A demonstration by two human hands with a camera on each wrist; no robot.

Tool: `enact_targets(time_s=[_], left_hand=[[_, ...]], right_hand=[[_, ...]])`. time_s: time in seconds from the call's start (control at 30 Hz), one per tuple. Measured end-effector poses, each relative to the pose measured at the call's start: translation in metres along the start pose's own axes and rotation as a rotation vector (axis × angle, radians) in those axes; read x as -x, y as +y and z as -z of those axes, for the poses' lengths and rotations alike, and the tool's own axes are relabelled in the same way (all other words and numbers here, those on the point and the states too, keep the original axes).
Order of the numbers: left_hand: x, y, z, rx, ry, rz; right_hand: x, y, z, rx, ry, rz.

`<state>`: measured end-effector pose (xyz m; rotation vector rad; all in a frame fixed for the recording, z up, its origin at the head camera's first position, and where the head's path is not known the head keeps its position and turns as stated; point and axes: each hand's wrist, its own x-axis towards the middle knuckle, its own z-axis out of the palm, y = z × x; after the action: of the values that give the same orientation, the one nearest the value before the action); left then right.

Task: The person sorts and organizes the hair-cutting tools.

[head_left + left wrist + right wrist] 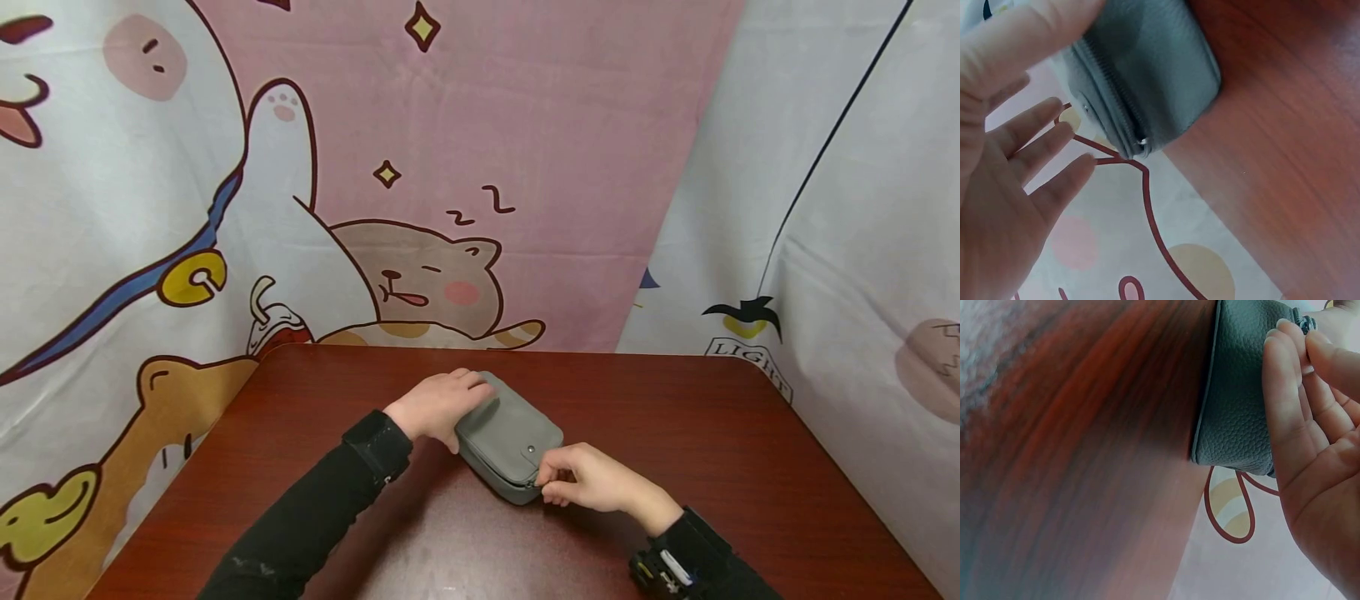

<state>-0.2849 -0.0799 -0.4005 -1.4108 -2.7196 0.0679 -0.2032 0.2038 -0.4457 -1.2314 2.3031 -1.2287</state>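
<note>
A grey, leather-look zippered pouch (517, 425) lies flat on the table, with a small round snap on its lid. My left hand (442, 404) is at its far left end, thumb along the side and fingers over the lid's corner. In the left wrist view those fingers (1063, 187) look straight and spread, with the thumb against the pouch. At the near right corner, my right hand (596, 477) pinches the zipper pull between thumb and fingertips. The right wrist view shows part of the zipper (1307, 325) at these fingertips; the pull itself is mostly hidden.
The reddish-brown wooden table (712, 450) reaches back to a cloth backdrop (585, 167) printed with cartoon animals. A white cloth (862, 250) hangs along the right side. Dark sleeves cover both forearms, and a small device (663, 571) sits on the right wrist.
</note>
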Motion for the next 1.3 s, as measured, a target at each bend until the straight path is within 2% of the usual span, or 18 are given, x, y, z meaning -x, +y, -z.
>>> enact_targets(time_s=[0.2,0.37,0.5,0.67,0.9,1.03,1.3], left_hand=[[-0.005,-0.002,0.004,0.027,-0.038,-0.009],[-0.014,-0.003,0.004,0.038,-0.101,0.007],[-0.020,-0.004,0.001,0.021,-0.156,0.014],[-0.025,-0.004,-0.004,0.032,-0.198,-0.011],[-0.030,-0.006,-0.011,0.026,-0.250,0.020],[-0.032,-0.010,-0.017,0.037,-0.236,0.020],[-0.032,-0.016,-0.025,0.067,-0.149,-0.022]], right_hand=[[0.000,0.000,0.000,0.011,0.001,0.002],[0.000,0.000,0.000,0.013,0.003,-0.005],[0.001,0.000,0.000,0.006,0.004,-0.003],[0.001,0.000,0.000,-0.002,0.003,-0.002],[0.002,0.002,-0.001,-0.013,0.005,-0.012],[0.003,0.003,-0.001,-0.019,0.006,-0.021],[0.004,0.000,0.002,0.009,0.004,-0.018]])
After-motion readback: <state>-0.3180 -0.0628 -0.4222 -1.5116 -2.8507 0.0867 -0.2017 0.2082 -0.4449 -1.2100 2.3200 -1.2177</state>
